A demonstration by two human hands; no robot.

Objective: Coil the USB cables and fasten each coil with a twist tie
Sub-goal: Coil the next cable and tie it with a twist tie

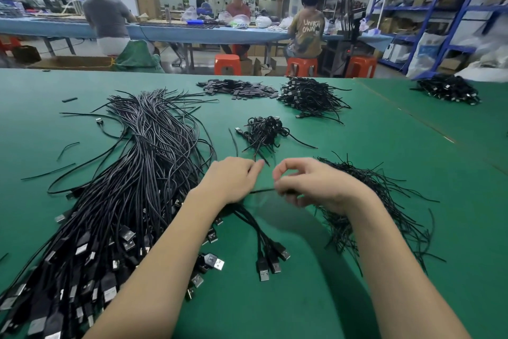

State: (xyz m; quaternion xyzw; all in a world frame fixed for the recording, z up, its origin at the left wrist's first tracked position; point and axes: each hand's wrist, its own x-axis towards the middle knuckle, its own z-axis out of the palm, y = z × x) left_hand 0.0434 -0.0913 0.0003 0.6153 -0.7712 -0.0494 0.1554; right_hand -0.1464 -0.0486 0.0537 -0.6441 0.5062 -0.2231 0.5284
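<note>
Hands meet just above the green desk (357, 162), near its middle, with a thin black strand stretched between them. It looks like one twist tie (262, 191) drawn from the loose heap of ties (368, 201) under the right wrist, though a thin cable end cannot be ruled out.

The step, as I judge it, is picking out a single tie before coiling a cable. To do it well, the strand should come free alone: pull it level and slowly so its neighbours stay in the heap, and keep it taut so it does not kink.

The left hand (233, 180) lies knuckles up with fingers curled down, its grip apparently closed on the strand's left end; the contact itself is hidden under the palm. The right hand (308, 184) has thumb and forefinger bent into a ring, and the lower fingers pinch the strand's right end.

Uncoiled USB cables (143, 162) lie in a long bundle on the left, plugs toward the near edge. Finished coils (265, 130) sit in a small pile farther off, a larger pile (310, 97) beyond.
</note>
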